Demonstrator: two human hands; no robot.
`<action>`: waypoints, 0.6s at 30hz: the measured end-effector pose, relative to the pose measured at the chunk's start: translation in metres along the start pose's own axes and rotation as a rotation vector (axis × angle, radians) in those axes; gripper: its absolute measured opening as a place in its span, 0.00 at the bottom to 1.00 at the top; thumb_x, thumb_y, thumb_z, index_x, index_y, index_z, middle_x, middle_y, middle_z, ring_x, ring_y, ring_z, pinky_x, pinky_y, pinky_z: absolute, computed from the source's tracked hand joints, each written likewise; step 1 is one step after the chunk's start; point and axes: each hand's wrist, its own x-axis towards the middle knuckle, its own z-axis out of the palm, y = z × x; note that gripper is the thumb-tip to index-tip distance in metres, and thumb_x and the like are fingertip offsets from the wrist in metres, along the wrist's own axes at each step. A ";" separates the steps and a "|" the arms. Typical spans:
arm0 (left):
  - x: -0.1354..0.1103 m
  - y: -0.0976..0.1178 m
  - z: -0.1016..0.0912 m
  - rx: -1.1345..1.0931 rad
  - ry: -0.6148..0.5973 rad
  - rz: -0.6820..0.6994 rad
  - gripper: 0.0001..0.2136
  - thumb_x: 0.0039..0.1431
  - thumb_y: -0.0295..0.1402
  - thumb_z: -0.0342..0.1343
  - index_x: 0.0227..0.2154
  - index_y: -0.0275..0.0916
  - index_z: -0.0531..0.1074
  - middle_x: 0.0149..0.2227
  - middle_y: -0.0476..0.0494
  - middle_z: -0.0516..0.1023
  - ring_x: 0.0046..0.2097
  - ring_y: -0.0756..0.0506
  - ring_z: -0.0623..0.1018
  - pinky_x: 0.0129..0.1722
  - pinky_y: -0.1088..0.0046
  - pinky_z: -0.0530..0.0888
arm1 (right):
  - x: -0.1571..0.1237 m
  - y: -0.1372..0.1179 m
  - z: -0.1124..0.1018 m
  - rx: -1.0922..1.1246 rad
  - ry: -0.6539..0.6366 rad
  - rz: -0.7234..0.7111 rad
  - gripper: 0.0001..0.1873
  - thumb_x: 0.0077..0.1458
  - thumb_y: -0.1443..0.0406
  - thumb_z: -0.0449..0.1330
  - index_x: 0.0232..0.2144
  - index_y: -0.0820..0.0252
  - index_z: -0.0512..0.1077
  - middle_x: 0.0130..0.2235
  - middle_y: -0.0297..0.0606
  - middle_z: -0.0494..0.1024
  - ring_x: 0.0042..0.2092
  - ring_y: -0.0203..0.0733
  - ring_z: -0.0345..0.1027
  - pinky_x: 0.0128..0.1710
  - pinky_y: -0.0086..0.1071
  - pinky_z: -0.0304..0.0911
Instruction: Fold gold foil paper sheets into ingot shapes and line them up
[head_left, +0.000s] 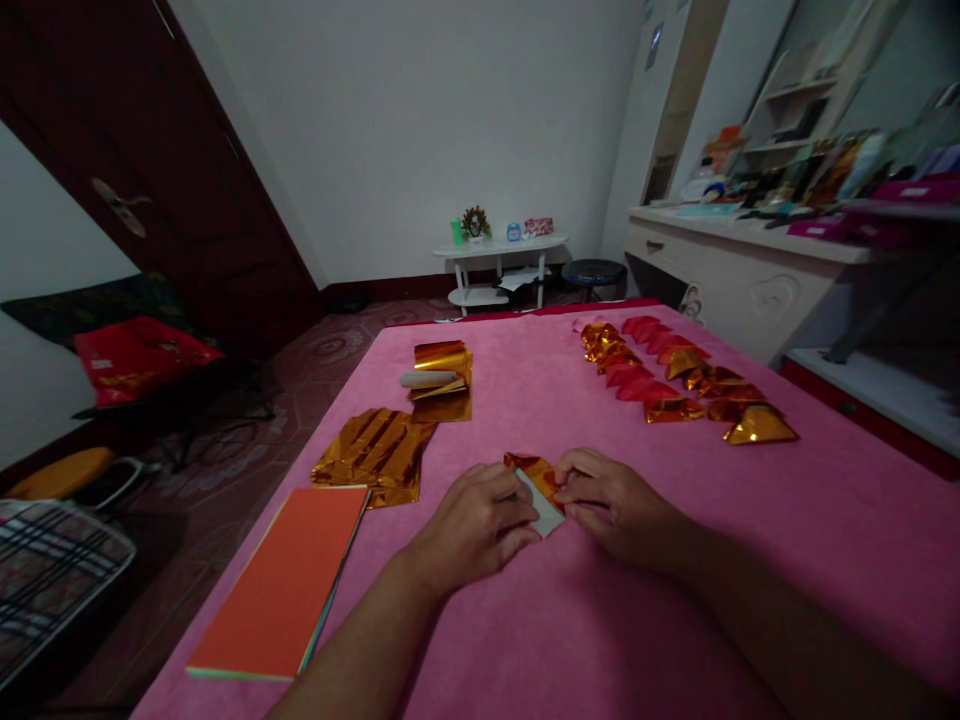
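Between my two hands, on the pink cloth, is a partly folded sheet of gold foil paper point(541, 505) with a pale back side showing. My left hand point(480, 515) grips its left edge, thumb and fingers closed on it. At its right edge my right hand point(604, 500) pinches the paper. To the left lies a stack of crinkled gold foil sheets point(375, 450), with a second gold foil pile point(442, 405) behind it. A pad of orange paper point(289, 580) rests nearest me on that side. Folded gold and red foil pieces point(645, 370) stand in two rows at the far right.
The pink-covered table point(510, 390) fills the foreground. A white dresser point(735, 270) crowded with bottles stands at the right. Beyond the table's far edge are a small white side table point(499, 250) and a black stool point(592, 272). A chair holds a red bag point(146, 355) at the left.
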 end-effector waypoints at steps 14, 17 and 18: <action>0.007 0.001 0.018 -0.118 0.139 -0.273 0.04 0.55 0.29 0.59 0.32 0.43 0.77 0.34 0.47 0.77 0.37 0.48 0.73 0.37 0.73 0.68 | 0.000 -0.001 0.006 -0.073 0.047 0.053 0.11 0.51 0.75 0.53 0.22 0.60 0.69 0.29 0.34 0.69 0.33 0.35 0.61 0.34 0.29 0.58; 0.008 0.002 0.019 -0.115 0.160 -0.341 0.05 0.52 0.30 0.62 0.33 0.42 0.76 0.33 0.48 0.76 0.36 0.47 0.73 0.36 0.72 0.68 | 0.000 -0.002 0.006 -0.070 0.053 0.066 0.09 0.51 0.75 0.54 0.23 0.61 0.69 0.30 0.34 0.68 0.33 0.36 0.61 0.35 0.29 0.58; 0.008 0.003 0.019 -0.105 0.164 -0.361 0.05 0.51 0.30 0.62 0.33 0.41 0.76 0.32 0.48 0.76 0.36 0.47 0.73 0.35 0.72 0.68 | 0.001 -0.002 0.006 -0.069 0.055 0.069 0.09 0.51 0.74 0.55 0.23 0.61 0.69 0.30 0.35 0.68 0.34 0.36 0.61 0.35 0.29 0.58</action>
